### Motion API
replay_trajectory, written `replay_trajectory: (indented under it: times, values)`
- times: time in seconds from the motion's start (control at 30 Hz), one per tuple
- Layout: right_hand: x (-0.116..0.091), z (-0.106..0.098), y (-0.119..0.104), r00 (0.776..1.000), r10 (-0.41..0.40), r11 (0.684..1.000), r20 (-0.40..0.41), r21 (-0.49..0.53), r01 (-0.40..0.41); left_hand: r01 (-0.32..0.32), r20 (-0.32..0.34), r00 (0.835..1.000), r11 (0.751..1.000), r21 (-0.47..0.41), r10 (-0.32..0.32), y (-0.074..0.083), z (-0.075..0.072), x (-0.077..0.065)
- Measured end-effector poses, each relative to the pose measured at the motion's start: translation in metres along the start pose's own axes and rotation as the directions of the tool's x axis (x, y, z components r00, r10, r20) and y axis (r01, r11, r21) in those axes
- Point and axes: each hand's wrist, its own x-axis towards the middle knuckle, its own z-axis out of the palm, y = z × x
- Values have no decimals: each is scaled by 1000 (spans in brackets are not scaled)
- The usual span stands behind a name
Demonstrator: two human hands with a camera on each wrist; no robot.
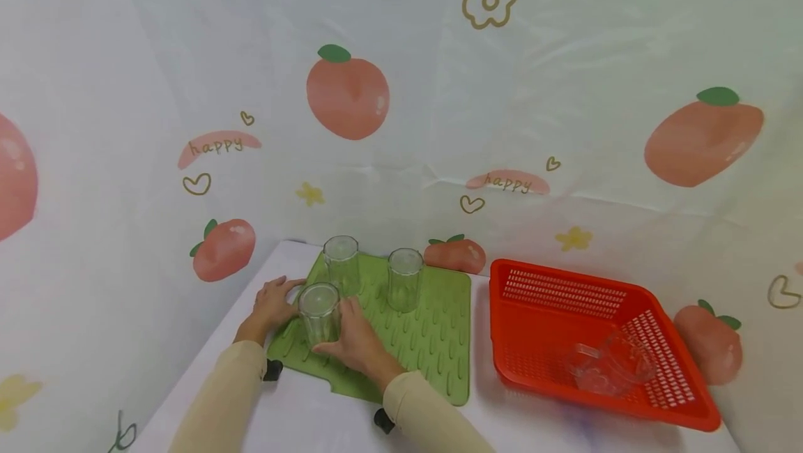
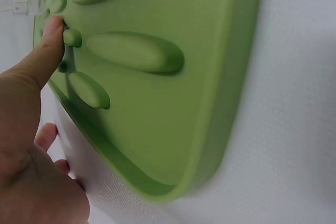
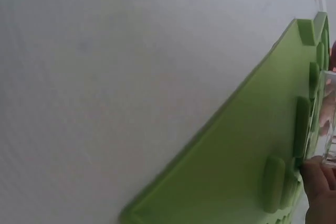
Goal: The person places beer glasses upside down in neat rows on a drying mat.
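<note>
A clear drinking glass (image 1: 320,310) stands at the near left part of a green drying mat (image 1: 436,341) with raised ridges. My right hand (image 1: 357,338) grips it, thumb at the near side and fingers round the right side. At the mat's left edge rests my left hand (image 1: 274,303); in the left wrist view its thumb (image 2: 50,40) lies on the mat and the other fingers are outside the rim. Two more glasses are on the mat: one at the back left (image 1: 341,265), another (image 1: 404,282) to its right. The right wrist view catches only part of the held glass (image 3: 329,145).
To the right of the mat sits a red plastic basket (image 1: 511,331) with clear glassware (image 1: 611,366) inside, including a handled piece. The white table (image 1: 301,411) backs onto a printed fabric wall (image 1: 401,160). Each wrist wears a black strap end.
</note>
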Motion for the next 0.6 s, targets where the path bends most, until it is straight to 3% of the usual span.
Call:
replay_trajectory:
  times: [0.33, 0.6]
  values:
    - [-6, 1, -1, 1000, 22, 1000, 8, -21, -22, -24, 2, 1000, 1000, 20, 24, -1, 1, 0]
    - [-6, -3, -2, 998, 40, 999, 54, 13, -40, -5, -3, 1000, 1000, 9, 5, 0, 2, 2]
